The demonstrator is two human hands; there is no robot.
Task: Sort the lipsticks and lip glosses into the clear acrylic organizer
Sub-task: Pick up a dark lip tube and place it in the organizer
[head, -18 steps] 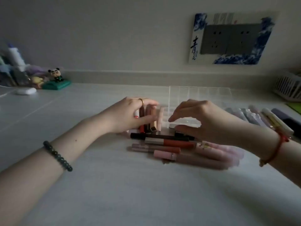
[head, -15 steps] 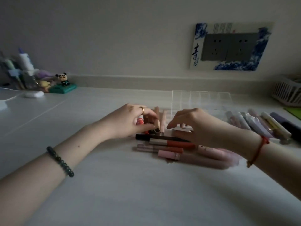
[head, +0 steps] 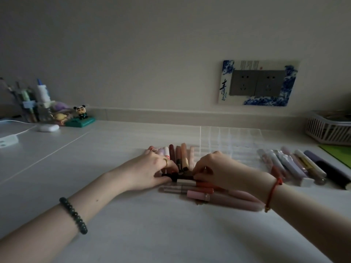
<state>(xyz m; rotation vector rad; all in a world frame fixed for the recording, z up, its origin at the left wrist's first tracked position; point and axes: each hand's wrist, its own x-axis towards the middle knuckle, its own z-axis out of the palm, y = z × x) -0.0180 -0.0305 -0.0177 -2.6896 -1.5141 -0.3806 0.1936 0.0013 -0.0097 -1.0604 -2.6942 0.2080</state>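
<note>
Both hands meet in the middle of the frame, low over the pale table (head: 133, 234). The left hand (head: 150, 172) has its thumb and fingers curled round the left end of a black tube (head: 171, 175) that lies crosswise on the table. The right hand (head: 215, 172) bends its fingertips down onto the same tube's right end and pinches it. A dark bead bracelet (head: 73, 215) circles the left wrist and a red cord (head: 273, 190) the right.

Just behind the hands a row of lipsticks (head: 179, 155) lies side by side, pointing away towards the wall, in brown, peach, pink and white. Just in front of the hands, towards the lower edge, a pile of lip glosses (head: 191, 189) lies crosswise, pink and red-orange, partly under the right forearm.

The clear acrylic organizer (head: 230, 136) stands behind the right hand, right of centre. Its compartments are hard to make out in the dim light, and whether anything is in them cannot be told. Further right a group of tubes (head: 296, 166), lilac, white and black, lies on the table near it.

At the far right edge stands a white basket (head: 322, 130). On the wall, upper right, is a blue-and-white socket plate (head: 258, 83). At the far left are a panda figurine (head: 82, 113) and a white case (head: 49, 127).
</note>
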